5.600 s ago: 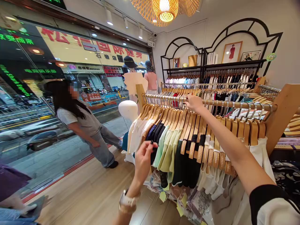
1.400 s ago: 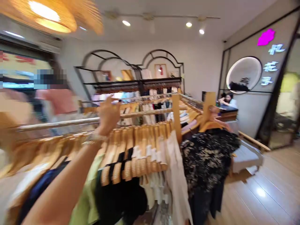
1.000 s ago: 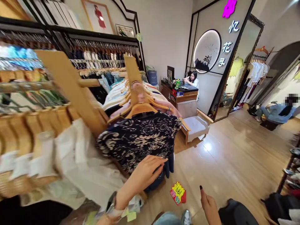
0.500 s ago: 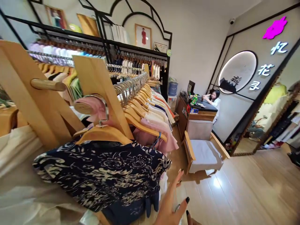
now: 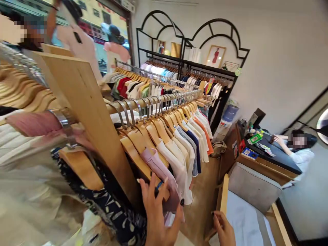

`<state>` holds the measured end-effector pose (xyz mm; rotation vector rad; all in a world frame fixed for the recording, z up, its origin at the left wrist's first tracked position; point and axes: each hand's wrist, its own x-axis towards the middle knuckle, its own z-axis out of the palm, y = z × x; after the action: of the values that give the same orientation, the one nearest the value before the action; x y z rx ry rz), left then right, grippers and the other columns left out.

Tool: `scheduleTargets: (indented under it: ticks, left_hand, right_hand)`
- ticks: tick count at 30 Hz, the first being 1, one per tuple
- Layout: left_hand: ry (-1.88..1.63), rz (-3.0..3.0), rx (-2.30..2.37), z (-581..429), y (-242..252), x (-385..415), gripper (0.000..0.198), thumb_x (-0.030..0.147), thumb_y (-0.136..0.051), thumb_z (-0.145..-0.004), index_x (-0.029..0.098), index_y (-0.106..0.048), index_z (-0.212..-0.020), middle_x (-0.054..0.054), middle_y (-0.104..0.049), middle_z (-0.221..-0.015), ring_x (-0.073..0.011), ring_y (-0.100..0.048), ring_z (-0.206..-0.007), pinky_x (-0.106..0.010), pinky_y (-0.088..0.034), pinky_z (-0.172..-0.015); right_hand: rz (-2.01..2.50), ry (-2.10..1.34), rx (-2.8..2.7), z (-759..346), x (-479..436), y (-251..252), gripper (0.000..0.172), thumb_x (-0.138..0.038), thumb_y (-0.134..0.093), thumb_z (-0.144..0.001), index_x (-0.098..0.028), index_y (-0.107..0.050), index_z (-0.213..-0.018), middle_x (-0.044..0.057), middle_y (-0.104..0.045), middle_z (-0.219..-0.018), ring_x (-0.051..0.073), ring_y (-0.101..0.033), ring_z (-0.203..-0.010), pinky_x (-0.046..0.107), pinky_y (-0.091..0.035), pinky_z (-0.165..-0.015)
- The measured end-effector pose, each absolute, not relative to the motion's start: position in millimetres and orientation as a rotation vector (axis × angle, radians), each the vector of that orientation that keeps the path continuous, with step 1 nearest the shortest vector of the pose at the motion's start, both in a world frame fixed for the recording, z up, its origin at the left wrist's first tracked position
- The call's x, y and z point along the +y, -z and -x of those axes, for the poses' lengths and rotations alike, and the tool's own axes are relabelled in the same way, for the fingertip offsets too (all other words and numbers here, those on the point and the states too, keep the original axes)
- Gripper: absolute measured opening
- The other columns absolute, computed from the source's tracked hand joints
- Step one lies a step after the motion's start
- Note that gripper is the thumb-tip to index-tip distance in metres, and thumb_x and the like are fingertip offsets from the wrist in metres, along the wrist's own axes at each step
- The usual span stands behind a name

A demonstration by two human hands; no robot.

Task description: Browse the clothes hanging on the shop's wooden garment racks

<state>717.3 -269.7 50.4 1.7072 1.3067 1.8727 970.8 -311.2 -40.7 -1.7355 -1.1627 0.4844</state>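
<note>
My left hand [image 5: 162,215] reaches up with fingers spread and dark nails. It is at the front of the rack, over or against the mauve-pink garment [image 5: 164,171] on a wooden hanger; firm contact cannot be made out. A blue band [image 5: 159,185] shows on that hanger's end by my fingers. Lower right, my right hand [image 5: 224,229] is held apart from the clothes, fingers curled together, nothing visible in them. The black-and-cream patterned top [image 5: 102,208] hangs on a wooden hanger [image 5: 82,169] left of the rack's wooden post [image 5: 84,112].
Several garments hang along the rail [image 5: 164,99] running away from me. An armchair [image 5: 253,184] stands at the right. Behind it, a person [image 5: 299,147] sits at a counter [image 5: 282,157]. A water dispenser [image 5: 225,123] is at the back, and mannequins [image 5: 77,48] stand by the window.
My view has turned left and come closer to the rack. My left hand has moved from beside the patterned top to the mauve-pink garment. More of my right hand shows, apart from the left.
</note>
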Motion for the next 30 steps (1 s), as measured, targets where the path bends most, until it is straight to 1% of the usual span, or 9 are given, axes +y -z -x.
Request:
scheduleTargets:
  ticks: [2, 5, 10, 12, 16, 22, 26, 28, 30]
  left_hand:
    - [-1.969, -1.589, 1.453, -724.4, -64.3, -256.0, 0.087, 0.028, -0.074, -0.083, 0.043, -0.03, -0.157, -0.001, -0.01, -0.172, -0.0378, -0.004, -0.158, -0.068, -0.01, -0.125]
    - [-2.052, -1.382, 1.564, -722.8, -75.7, -231.5, 0.095, 0.034, -0.078, -0.081, 0.036, -0.023, -0.159, -0.007, -0.01, -0.171, -0.0343, -0.014, -0.157, -0.057, -0.015, -0.127]
    - [-2.1, -1.035, 1.557, -718.5, -82.4, -215.3, 0.106, 0.037, -0.084, -0.074, 0.034, -0.019, -0.159, -0.013, -0.034, -0.162, -0.0328, -0.038, -0.149, -0.052, -0.035, -0.121]
    - [-2.101, -0.94, 1.515, -722.6, -86.0, -216.0, 0.104, 0.037, -0.083, -0.075, 0.034, -0.02, -0.158, -0.013, -0.044, -0.156, -0.0311, -0.045, -0.144, -0.049, -0.042, -0.117]
    - [-2.12, -0.842, 1.528, -736.3, -94.9, -219.2, 0.096, 0.04, -0.082, -0.077, 0.034, -0.027, -0.156, -0.012, -0.052, -0.151, -0.0296, -0.054, -0.137, -0.045, -0.048, -0.112]
    - [-2.194, -0.797, 1.685, -748.9, -97.5, -217.6, 0.095, 0.044, -0.08, -0.078, 0.031, -0.029, -0.157, -0.012, -0.057, -0.146, -0.0291, -0.059, -0.131, -0.043, -0.049, -0.111]
    - [-2.172, -0.956, 1.907, -751.6, -100.0, -220.4, 0.099, 0.042, -0.072, -0.087, 0.033, -0.009, -0.162, -0.014, -0.053, -0.151, -0.028, -0.061, -0.13, -0.045, -0.051, -0.109]
    - [-2.171, -1.105, 2.256, -761.3, -105.3, -221.4, 0.099, 0.036, -0.07, -0.088, 0.034, -0.006, -0.163, -0.015, -0.039, -0.161, -0.0323, -0.051, -0.14, -0.052, -0.046, -0.113]
    - [-1.992, -1.363, 2.691, -779.2, -110.5, -219.0, 0.083, 0.028, -0.067, -0.091, 0.033, -0.022, -0.161, -0.013, -0.028, -0.167, -0.0366, -0.034, -0.151, -0.058, -0.036, -0.119]
  right_hand:
    - [1.563, -0.579, -1.311, -965.7, -272.8, 25.8, 0.046, -0.068, -0.059, -0.081, -0.025, -0.074, -0.087, 0.004, -0.072, -0.073, 0.025, -0.07, -0.067, 0.036, -0.058, -0.064]
    - [1.3, -0.641, -1.552, -945.0, -222.4, -7.3, 0.036, -0.052, -0.055, -0.093, -0.023, -0.073, -0.104, 0.007, -0.074, -0.093, 0.022, -0.07, -0.083, 0.03, -0.057, -0.073]
    - [0.985, -0.648, -1.78, -926.0, -171.1, -54.2, 0.025, -0.034, -0.052, -0.096, -0.023, -0.071, -0.109, 0.005, -0.071, -0.097, 0.018, -0.066, -0.082, 0.027, -0.054, -0.074]
    - [0.898, -0.72, -1.818, -928.0, -157.1, -60.1, 0.025, -0.032, -0.051, -0.096, -0.024, -0.071, -0.108, 0.005, -0.07, -0.097, 0.017, -0.066, -0.082, 0.027, -0.053, -0.074]
    - [0.793, -0.906, -1.85, -945.0, -127.4, -55.4, 0.026, -0.035, -0.049, -0.098, -0.023, -0.071, -0.107, 0.004, -0.07, -0.099, 0.017, -0.066, -0.079, 0.028, -0.054, -0.076]
    - [0.802, -0.939, -1.825, -976.5, -87.6, -49.3, 0.027, -0.036, -0.049, -0.1, -0.021, -0.07, -0.104, 0.004, -0.069, -0.091, 0.017, -0.066, -0.08, 0.028, -0.053, -0.073]
    - [0.684, -0.68, -1.815, -973.0, -81.8, -58.5, 0.023, -0.029, -0.048, -0.101, -0.022, -0.068, -0.109, 0.007, -0.068, -0.102, 0.019, -0.065, -0.096, 0.032, -0.053, -0.083]
    - [0.641, -0.462, -1.839, -963.0, -79.6, -65.6, 0.024, -0.027, -0.051, -0.1, -0.023, -0.067, -0.117, 0.009, -0.067, -0.112, 0.021, -0.062, -0.106, 0.037, -0.052, -0.091]
    - [0.649, -0.285, -1.89, -950.7, -75.5, -73.0, 0.031, -0.028, -0.055, -0.098, -0.023, -0.064, -0.128, 0.011, -0.064, -0.12, 0.024, -0.058, -0.112, 0.042, -0.051, -0.095]
